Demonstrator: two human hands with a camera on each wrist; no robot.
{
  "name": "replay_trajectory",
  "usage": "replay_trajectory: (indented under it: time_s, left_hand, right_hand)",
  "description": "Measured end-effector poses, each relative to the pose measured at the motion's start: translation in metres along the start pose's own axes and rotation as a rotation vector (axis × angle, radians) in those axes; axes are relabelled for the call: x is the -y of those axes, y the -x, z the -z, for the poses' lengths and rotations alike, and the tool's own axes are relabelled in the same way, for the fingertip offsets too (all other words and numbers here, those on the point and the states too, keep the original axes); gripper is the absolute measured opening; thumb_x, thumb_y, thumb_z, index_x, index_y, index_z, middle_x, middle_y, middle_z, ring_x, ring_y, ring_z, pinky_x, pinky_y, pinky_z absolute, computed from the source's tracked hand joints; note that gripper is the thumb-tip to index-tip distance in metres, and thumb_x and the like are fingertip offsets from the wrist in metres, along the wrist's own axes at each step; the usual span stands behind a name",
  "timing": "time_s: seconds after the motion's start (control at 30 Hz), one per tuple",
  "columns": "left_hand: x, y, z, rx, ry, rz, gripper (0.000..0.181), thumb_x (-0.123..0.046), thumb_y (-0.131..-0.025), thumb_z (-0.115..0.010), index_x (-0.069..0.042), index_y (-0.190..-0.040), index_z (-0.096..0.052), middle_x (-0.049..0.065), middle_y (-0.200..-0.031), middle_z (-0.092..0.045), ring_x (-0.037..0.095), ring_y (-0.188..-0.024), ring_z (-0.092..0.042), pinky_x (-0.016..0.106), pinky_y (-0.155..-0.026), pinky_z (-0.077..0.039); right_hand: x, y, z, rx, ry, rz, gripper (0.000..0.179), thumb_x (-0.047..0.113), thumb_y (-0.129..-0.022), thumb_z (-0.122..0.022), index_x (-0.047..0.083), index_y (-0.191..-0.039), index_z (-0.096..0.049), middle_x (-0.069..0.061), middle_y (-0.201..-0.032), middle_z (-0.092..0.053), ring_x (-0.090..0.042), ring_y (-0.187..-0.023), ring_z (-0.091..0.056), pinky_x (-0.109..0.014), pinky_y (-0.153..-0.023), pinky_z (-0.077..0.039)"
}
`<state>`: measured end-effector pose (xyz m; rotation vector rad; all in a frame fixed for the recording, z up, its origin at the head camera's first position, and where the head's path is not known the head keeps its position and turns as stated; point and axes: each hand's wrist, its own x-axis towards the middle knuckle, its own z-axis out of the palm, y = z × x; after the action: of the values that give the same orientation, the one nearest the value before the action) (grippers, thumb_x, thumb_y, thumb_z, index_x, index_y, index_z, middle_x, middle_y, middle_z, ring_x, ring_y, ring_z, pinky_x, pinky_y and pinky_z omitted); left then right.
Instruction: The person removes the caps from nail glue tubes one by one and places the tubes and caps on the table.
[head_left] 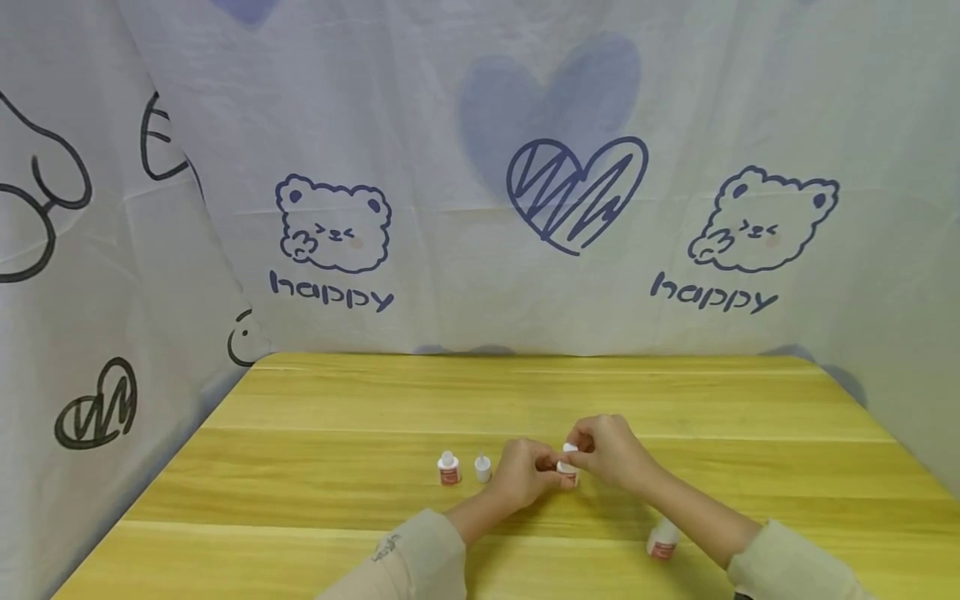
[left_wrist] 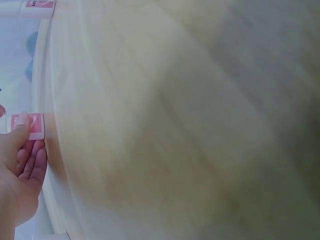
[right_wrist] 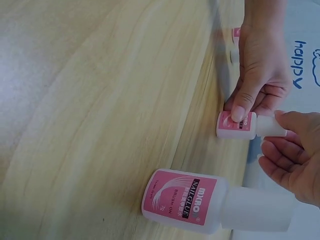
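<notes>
My left hand [head_left: 522,475] pinches the pink-labelled body of a small white nail glue bottle [right_wrist: 227,133] that stands upright on the table. Thumb and fingers of my right hand [head_left: 611,450] hold its white cap [right_wrist: 270,127] from above. Whether the cap is loose cannot be seen. In the left wrist view the thumb of the left hand [left_wrist: 20,185] lies across the bottle's label [left_wrist: 36,127]. Nearer me, under my right forearm, stands a second nail glue bottle [right_wrist: 182,200] with its white cap on.
Left of my hands, an uncapped nail glue bottle [head_left: 448,472] stands beside a detached white cap [head_left: 482,470], its thin brush stem pointing up. All stand on a yellow wood-grain table [head_left: 337,400]. A white printed cloth [head_left: 450,283] hangs behind it.
</notes>
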<state>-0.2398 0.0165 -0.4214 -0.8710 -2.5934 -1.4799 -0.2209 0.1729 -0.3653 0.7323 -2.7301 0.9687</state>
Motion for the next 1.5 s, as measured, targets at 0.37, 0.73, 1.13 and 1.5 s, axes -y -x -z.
replay_trajectory:
  time_s: [0.37, 0.73, 1.13, 1.5]
  left_hand:
    - [-0.003, -0.001, 0.002, 0.02, 0.006, 0.022, 0.012, -0.011, -0.074, -0.075, 0.0, -0.079, -0.074, 0.012, -0.076, -0.072, -0.003, -0.063, -0.051, 0.009, -0.056, -0.044]
    - [-0.003, 0.0, 0.002, 0.036, 0.03, 0.059, 0.011, -0.01, -0.075, -0.075, 0.001, -0.078, -0.074, 0.011, -0.075, -0.072, -0.004, -0.063, -0.053, 0.009, -0.057, -0.045]
    - [-0.001, -0.001, 0.001, 0.028, 0.005, 0.044, 0.011, -0.01, -0.073, -0.076, 0.0, -0.075, -0.073, 0.011, -0.073, -0.072, -0.005, -0.059, -0.048, 0.009, -0.053, -0.042]
    - [-0.002, 0.0, 0.002, 0.012, -0.02, 0.049, 0.012, -0.012, -0.073, -0.077, -0.001, -0.075, -0.073, 0.009, -0.072, -0.072, -0.006, -0.059, -0.049, 0.009, -0.054, -0.044]
  right_hand:
    - [-0.002, 0.0, 0.003, 0.048, -0.001, 0.041, 0.006, 0.003, -0.078, -0.071, 0.002, -0.076, -0.066, -0.002, -0.067, -0.066, 0.001, -0.058, -0.051, -0.015, -0.051, -0.045]
    - [-0.005, -0.003, 0.007, 0.1, -0.013, 0.069, 0.004, 0.001, -0.078, -0.071, -0.001, -0.077, -0.067, -0.004, -0.069, -0.067, 0.001, -0.059, -0.052, -0.014, -0.052, -0.046]
    - [-0.009, -0.005, 0.011, 0.158, -0.027, 0.101, 0.003, 0.0, -0.079, -0.069, 0.0, -0.079, -0.066, -0.003, -0.072, -0.067, -0.003, -0.066, -0.058, -0.015, -0.06, -0.049]
    - [-0.006, 0.002, -0.002, -0.019, -0.04, 0.096, 0.005, 0.0, -0.076, -0.072, 0.0, -0.076, -0.067, -0.005, -0.068, -0.068, 0.0, -0.061, -0.055, -0.015, -0.055, -0.048]
